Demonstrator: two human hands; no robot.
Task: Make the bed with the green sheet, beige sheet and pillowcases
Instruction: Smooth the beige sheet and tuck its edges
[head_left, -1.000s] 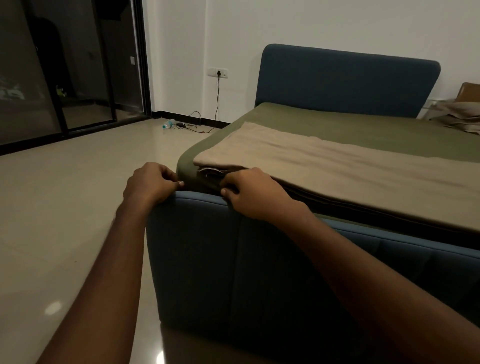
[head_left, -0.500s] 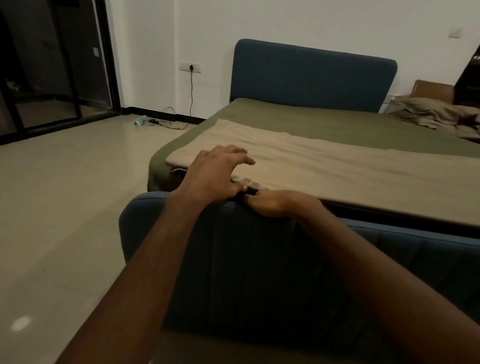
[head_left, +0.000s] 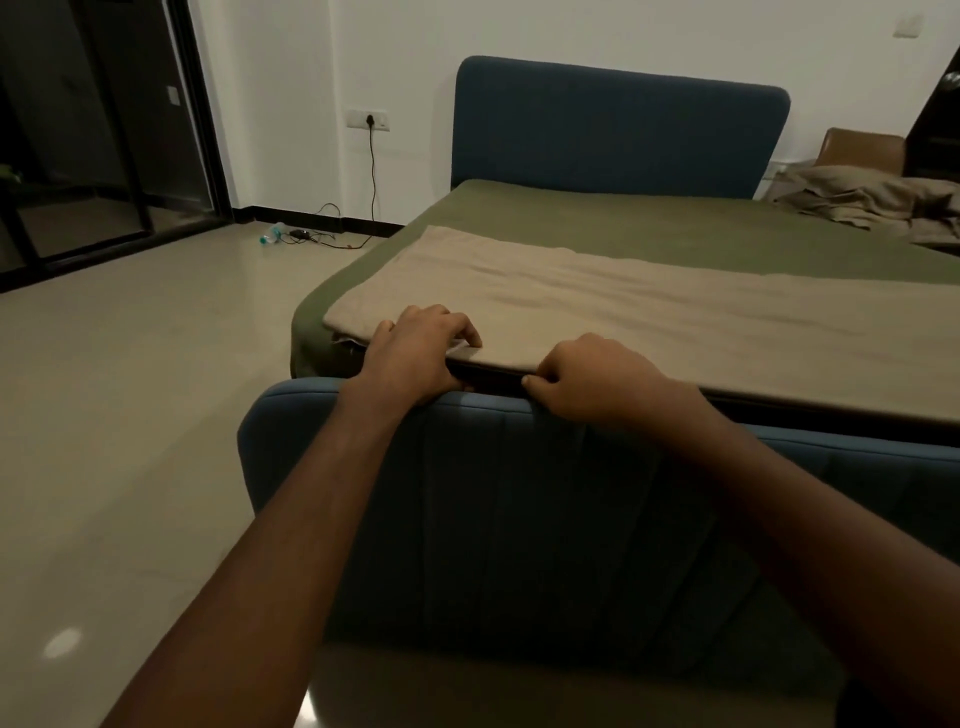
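Hands at the foot of a bed, seen from the wearer's head. Both bare forearms reach forward and slightly inward over the blue padded footboard (head_left: 519, 493), wrists just above its top edge. The left hand (head_left: 415, 353) lies palm down on the near edge of the beige sheet (head_left: 649, 322). Its fingers (head_left: 457, 332) are bent, with their tips on top of the cloth, and the thumb is tucked under the fold and mostly hidden, so the hand pinches the edge. The right hand (head_left: 597, 384), just beside it and not touching it, is curled into a fist over the same edge. Its knuckles are up and its thumb tip shows at the fold, so it too grips the cloth. The beige sheet is folded into a long band across the foot of the mattress, with its left end short of the rounded corner. It rests on the green sheet (head_left: 623, 223), which covers the mattress up to the blue headboard (head_left: 618, 130). A heap of crumpled beige cloth (head_left: 872, 202) lies at the far right beside the bed; whether these are the pillowcases cannot be told. At left are a pale glossy floor (head_left: 130, 415), a dark glazed door (head_left: 93, 130), a wall socket (head_left: 370, 119) with a cable hanging from it, and a bottle (head_left: 272, 234) lying on the floor.
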